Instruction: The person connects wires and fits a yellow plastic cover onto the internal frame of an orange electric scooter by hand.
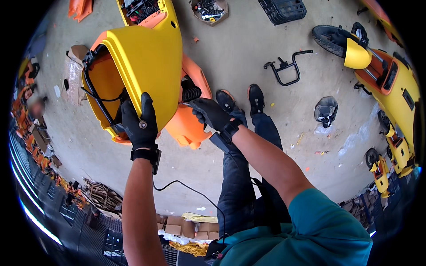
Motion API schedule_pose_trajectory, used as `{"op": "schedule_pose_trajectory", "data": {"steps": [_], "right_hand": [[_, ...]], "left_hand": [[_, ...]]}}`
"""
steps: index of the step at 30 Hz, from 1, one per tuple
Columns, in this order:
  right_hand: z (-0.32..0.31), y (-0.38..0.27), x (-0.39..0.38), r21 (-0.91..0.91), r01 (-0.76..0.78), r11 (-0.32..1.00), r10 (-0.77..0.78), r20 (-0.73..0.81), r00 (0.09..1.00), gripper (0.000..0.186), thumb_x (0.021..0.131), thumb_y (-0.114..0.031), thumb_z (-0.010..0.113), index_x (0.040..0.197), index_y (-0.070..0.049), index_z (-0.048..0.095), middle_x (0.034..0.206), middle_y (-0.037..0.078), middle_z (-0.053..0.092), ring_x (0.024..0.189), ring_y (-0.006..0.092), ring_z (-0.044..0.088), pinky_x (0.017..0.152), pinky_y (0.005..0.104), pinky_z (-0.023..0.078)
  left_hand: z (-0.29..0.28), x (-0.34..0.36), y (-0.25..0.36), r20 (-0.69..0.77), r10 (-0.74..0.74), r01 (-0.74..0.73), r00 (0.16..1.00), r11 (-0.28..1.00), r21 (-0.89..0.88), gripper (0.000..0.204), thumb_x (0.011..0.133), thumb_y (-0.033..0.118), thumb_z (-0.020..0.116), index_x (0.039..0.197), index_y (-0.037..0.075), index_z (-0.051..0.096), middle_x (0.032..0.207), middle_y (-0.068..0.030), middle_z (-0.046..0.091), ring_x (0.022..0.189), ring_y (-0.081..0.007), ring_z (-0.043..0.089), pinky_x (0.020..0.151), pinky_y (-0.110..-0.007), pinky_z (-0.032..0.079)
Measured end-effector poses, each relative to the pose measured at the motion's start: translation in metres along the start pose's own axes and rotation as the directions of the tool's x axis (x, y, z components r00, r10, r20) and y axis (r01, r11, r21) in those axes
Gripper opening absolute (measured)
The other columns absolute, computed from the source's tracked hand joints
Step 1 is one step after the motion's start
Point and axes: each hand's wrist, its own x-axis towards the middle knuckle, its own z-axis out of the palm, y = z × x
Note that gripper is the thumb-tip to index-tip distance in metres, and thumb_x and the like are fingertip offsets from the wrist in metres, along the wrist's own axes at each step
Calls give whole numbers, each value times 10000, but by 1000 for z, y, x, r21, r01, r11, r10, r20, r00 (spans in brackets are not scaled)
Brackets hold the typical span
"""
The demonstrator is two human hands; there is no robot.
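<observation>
A large yellow plastic scooter body panel (142, 62) with an orange inner side hangs in front of me. My left hand (140, 119), in a black glove, grips its lower edge, with a small round metal washer on the glove's back. My right hand (211, 113), also gloved in black, holds a thin metal tool against the orange part (188, 126) beside a black coil spring (191, 92). Black cables run along the panel's inner rim.
My black shoes (242, 99) stand on the concrete floor. A black metal bracket (286, 66) lies beyond them, and a black bag (326, 111) to the right. A yellow and orange scooter (386, 75) stands at right. Cardboard boxes (182, 228) and a parts tray (209, 9) lie around.
</observation>
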Motion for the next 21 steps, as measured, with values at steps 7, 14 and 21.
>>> {"op": "schedule_pose_trajectory", "data": {"steps": [7,14,21], "right_hand": [[-2,17,5,111,2,994,-4,18,1000,180,977,-279,577,983,-105,621,763,-18,537,619,70,455,537,229,392],[5,9,-2,87,-3,996,3,2,1000,167,973,-257,568,905,-106,589,740,-6,532,585,80,447,522,242,382],[6,-1,-1,-24,-86,996,85,-28,996,283,933,-354,568,944,-75,613,714,-10,528,570,82,432,520,244,369]], "left_hand": [[-1,-1,6,-5,-40,40,999,999,23,262,947,246,613,912,-12,588,783,-100,651,685,-179,601,636,-321,467],[-1,1,10,13,-92,92,996,996,-4,306,917,278,634,926,-26,610,804,-136,633,714,-242,610,661,-356,470],[-3,0,15,13,-120,120,993,993,-12,311,904,281,644,907,-28,611,803,-151,615,720,-278,608,664,-375,463]]}}
